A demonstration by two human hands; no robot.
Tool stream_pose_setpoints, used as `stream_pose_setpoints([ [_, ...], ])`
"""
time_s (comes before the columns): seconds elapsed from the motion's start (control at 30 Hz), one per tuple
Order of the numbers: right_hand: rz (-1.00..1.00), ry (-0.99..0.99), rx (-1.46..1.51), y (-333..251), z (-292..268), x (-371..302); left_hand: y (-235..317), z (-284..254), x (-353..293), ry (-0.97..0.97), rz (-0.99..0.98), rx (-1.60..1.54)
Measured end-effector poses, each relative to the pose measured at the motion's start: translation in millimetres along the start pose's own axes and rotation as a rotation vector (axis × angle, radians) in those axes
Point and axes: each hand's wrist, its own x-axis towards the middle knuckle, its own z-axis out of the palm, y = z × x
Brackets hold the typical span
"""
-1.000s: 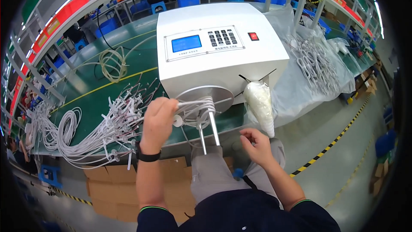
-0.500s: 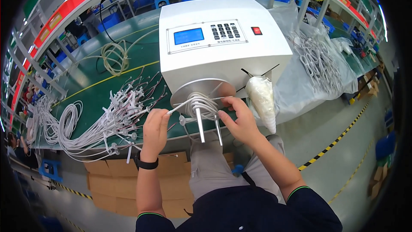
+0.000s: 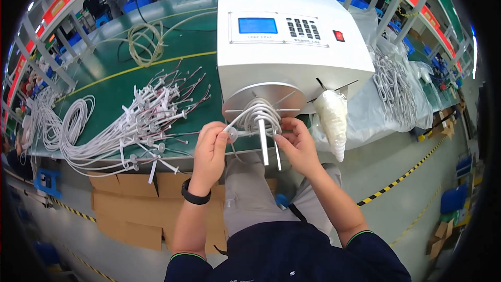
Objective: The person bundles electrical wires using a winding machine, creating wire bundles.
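Observation:
A winding machine (image 3: 334, 57) with a white housing carries a round metal disc (image 3: 293, 95) on its front. White cable is wound in a coil (image 3: 257, 114) about the metal prongs (image 3: 262, 149) that stick out from the disc. My left hand (image 3: 211, 146) is closed on a white cable length just left of the coil, with a small round translucent piece (image 3: 231, 134) by its fingertips. On the coil's right side, my right hand (image 3: 296, 145) grips the wound cable between thumb and fingers, close to the right prong. The coil partly hides its fingertips.
Bundled white cables (image 3: 117, 133) with connector ends lie on the green table (image 3: 182, 26) at left. A white wrapped cone (image 3: 333, 122) hangs at the machine's front right. Grey cable bundles (image 3: 394, 83) rest on plastic sheeting at right; flattened cardboard (image 3: 125, 209) lies on the floor.
The view has shifted, so the machine appears further right. My left hand has come closer to the coil with the cable. My right hand stays at the coil's right side.

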Motion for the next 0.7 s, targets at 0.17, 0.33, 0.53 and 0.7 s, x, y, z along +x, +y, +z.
stream_pose_setpoints([
  [0.17,0.332,0.012,0.392,-15,20,-10,-2,4,-11,-0.055,-0.182,-0.160],
  [0.33,0.385,-0.076,1.137,5,43,-7,4,-2,-3,-0.040,-0.033,0.041],
  [0.53,0.343,-0.057,1.342,37,61,-1,-2,-2,-4,-0.034,-0.148,-0.140],
  [0.7,0.267,0.032,1.299,37,71,3,-7,14,-14,0.020,-0.247,-0.221],
])
